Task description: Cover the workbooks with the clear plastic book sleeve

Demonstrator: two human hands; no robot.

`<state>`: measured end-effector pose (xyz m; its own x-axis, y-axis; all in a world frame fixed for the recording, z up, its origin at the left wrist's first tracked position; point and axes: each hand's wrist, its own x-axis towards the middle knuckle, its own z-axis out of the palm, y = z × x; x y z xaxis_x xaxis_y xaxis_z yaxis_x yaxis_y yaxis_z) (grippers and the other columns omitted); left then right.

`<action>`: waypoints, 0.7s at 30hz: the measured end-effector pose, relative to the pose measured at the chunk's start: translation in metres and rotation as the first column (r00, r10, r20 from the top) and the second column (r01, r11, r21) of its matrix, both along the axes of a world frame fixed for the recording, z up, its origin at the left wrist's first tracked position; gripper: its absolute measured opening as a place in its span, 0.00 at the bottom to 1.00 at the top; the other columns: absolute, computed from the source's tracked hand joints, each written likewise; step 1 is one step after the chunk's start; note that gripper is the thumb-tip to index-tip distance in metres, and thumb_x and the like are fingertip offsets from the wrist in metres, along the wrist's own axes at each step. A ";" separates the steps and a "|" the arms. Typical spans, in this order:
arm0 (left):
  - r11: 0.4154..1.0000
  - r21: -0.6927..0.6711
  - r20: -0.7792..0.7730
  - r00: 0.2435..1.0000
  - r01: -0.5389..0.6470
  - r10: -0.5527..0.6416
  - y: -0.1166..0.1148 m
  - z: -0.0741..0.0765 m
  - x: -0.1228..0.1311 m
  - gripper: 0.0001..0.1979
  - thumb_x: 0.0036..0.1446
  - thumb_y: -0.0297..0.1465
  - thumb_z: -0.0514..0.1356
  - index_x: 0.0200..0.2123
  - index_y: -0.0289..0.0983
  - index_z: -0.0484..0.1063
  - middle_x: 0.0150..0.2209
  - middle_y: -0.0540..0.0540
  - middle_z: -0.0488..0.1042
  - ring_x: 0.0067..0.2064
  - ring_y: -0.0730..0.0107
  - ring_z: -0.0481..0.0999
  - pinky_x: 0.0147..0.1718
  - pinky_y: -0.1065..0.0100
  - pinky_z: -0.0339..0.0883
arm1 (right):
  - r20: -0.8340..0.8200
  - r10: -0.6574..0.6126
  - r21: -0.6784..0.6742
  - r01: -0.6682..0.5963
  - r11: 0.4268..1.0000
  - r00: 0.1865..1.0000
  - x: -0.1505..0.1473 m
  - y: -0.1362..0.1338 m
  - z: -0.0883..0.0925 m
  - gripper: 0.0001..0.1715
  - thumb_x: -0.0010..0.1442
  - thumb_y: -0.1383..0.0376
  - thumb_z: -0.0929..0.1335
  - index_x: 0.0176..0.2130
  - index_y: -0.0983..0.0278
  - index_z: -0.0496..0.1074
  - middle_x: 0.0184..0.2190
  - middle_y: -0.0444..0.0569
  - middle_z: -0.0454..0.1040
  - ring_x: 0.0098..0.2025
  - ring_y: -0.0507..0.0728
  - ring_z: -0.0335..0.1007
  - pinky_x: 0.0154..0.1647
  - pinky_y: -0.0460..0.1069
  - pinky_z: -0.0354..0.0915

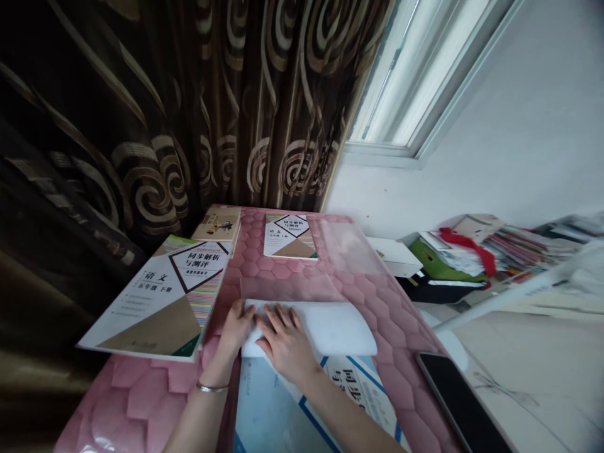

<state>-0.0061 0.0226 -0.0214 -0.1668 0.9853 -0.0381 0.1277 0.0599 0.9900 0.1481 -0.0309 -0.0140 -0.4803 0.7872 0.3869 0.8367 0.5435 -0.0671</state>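
Note:
A blue-and-white book [274, 402] lies on the pink padded table cover in front of me. A white sheet [335, 327] lies folded across its far end, curving at the right. My left hand [237, 327] has its fingers bent at the sheet's left edge, as if pinching it; its fingertips are partly hidden. My right hand [287, 346] lies flat on the sheet with fingers spread, its thumb side close to my left hand. A clear plastic sheet [287, 287] shows just beyond the white sheet.
Other books lie on the pink table cover [155, 396]: a large workbook [160, 302] left, a tan book [217, 224] behind it, a smaller workbook [290, 237] at the back. More clear plastic [352, 248] lies beside that. A phone [460, 402] rests on the right edge. Patterned curtains [264, 107] hang behind.

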 end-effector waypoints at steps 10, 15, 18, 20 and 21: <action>0.997 0.069 -0.075 0.997 -0.020 0.025 0.002 -0.005 0.002 0.06 0.50 0.34 0.58 0.28 0.37 0.70 0.28 0.49 0.74 0.34 0.65 0.73 0.39 0.68 0.65 | -0.209 -0.541 -0.013 0.551 0.835 0.815 0.085 0.013 0.028 0.22 0.65 0.60 0.60 0.54 0.62 0.71 0.60 0.57 0.66 0.62 0.70 0.59 0.59 0.67 0.54; 0.996 0.049 -0.116 0.990 -0.078 0.083 0.003 -0.004 0.001 0.03 0.52 0.31 0.58 0.29 0.38 0.69 0.28 0.49 0.74 0.34 0.66 0.73 0.39 0.67 0.66 | -0.328 -0.708 -0.396 0.589 0.704 0.626 0.151 0.029 0.003 0.26 0.61 0.56 0.63 0.52 0.69 0.70 0.48 0.62 0.74 0.51 0.66 0.71 0.51 0.58 0.65; 0.991 -0.025 -0.230 0.965 -0.132 0.123 0.004 -0.001 -0.001 0.03 0.51 0.29 0.57 0.26 0.39 0.67 0.23 0.52 0.71 0.31 0.67 0.72 0.36 0.68 0.65 | -0.351 -0.726 -0.546 0.501 0.672 0.591 0.164 0.035 -0.009 0.22 0.56 0.56 0.68 0.46 0.67 0.72 0.43 0.58 0.77 0.46 0.64 0.74 0.47 0.54 0.67; 0.984 -0.066 -0.277 0.950 -0.167 0.143 0.005 -0.001 -0.002 0.03 0.49 0.27 0.57 0.25 0.39 0.65 0.22 0.53 0.69 0.30 0.66 0.72 0.34 0.69 0.64 | -0.313 -0.744 -0.580 0.501 0.642 0.591 0.165 0.038 -0.011 0.20 0.53 0.56 0.70 0.43 0.65 0.73 0.40 0.56 0.78 0.43 0.64 0.75 0.43 0.54 0.67; 0.981 -0.074 -0.293 0.944 -0.181 0.152 0.006 -0.002 -0.003 0.03 0.48 0.27 0.57 0.25 0.39 0.64 0.22 0.53 0.69 0.30 0.66 0.72 0.33 0.69 0.64 | -0.300 -0.742 -0.586 0.498 0.639 0.599 0.165 0.039 -0.011 0.19 0.51 0.57 0.71 0.41 0.65 0.73 0.38 0.54 0.78 0.41 0.64 0.75 0.41 0.53 0.67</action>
